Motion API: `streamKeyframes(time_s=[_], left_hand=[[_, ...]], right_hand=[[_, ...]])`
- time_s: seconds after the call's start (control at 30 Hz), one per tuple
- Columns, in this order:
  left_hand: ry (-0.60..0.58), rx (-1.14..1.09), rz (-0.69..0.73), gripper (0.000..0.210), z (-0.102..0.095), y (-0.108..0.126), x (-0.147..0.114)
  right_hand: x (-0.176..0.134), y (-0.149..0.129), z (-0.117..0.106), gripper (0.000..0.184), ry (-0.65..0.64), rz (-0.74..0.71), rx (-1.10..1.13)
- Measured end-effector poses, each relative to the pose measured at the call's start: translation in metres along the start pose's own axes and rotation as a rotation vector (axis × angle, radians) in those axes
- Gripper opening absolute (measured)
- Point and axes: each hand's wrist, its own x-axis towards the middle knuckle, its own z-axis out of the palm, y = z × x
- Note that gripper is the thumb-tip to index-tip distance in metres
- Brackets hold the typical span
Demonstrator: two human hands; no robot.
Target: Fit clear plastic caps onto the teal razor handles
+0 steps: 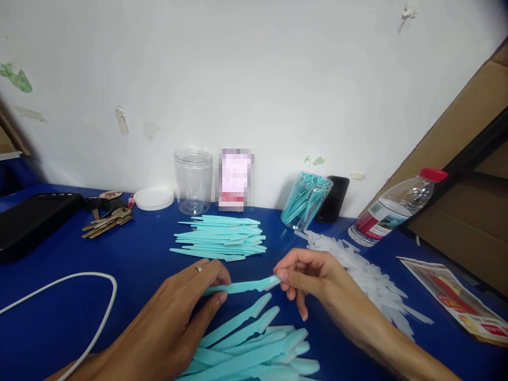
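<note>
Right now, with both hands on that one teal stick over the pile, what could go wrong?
1. The teal stick is pinched only at its ends by the left hand and right hand; it could slip and drop into the loose pile beneath.
2. The right forearm lies beside the clear caps; a sweep might scatter them.
3. The tilted water bottle nearby could roll if bumped.

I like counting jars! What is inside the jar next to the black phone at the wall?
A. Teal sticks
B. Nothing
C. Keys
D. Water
A: the jar beside the black phone is packed with upright teal sticks, like the one both hands hold.
</note>
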Motion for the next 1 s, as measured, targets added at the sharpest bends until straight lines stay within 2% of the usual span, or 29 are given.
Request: streamKeyframes(time_s=[0.2,0.3,0.37,0.43,0.5,0.53,0.6,0.67,0.77,0.87,1.0], left_hand=[[-0.049,-0.015,-0.009,0.017,0.0,0.004,-0.002],[-0.06,-0.084,-0.012,0.026,0.0,0.006,0.0],[-0.021,-0.116,0.023,0.029,-0.004,0.002,0.004],[0.104,-0.047,0.072,0.021,-0.009,-0.009,0.01],[0.203,0.171,0.085,0.021,-0.014,-0.023,0.017],[0.193,0.307,0.092,0.023,-0.015,-0.031,0.019],[0.169,0.379,0.101,0.023,-0.016,-0.043,0.022],[0.133,0.407,0.12,0.023,-0.014,-0.051,0.024],[0.101,0.443,0.129,0.024,-0.011,-0.056,0.025],[0.083,0.431,0.106,0.029,-0.011,-0.054,0.026],[0.076,0.392,0.059,0.036,-0.012,-0.045,0.025]], right_hand=[[-0.007,0.004,0.007,0.036,-0.039,0.002,0.048],[-0.007,-0.001,0.0,0.031,-0.122,0.043,-0.123],[-0.006,-0.005,-0.008,0.028,-0.109,-0.024,-0.316],[-0.003,-0.01,-0.018,0.03,0.012,-0.138,-0.499],[0.001,-0.016,-0.032,0.034,0.194,-0.218,-0.679],[0.003,-0.019,-0.039,0.035,0.286,-0.239,-0.794],[0.006,-0.026,-0.054,0.036,0.441,-0.266,-1.068],[0.008,-0.032,-0.068,0.032,0.51,-0.239,-1.255],[0.006,-0.034,-0.082,0.021,0.485,-0.13,-1.381],[0.006,-0.028,-0.087,0.01,0.4,-0.026,-1.481],[0.007,-0.019,-0.087,0.012,0.302,0.025,-1.567]])
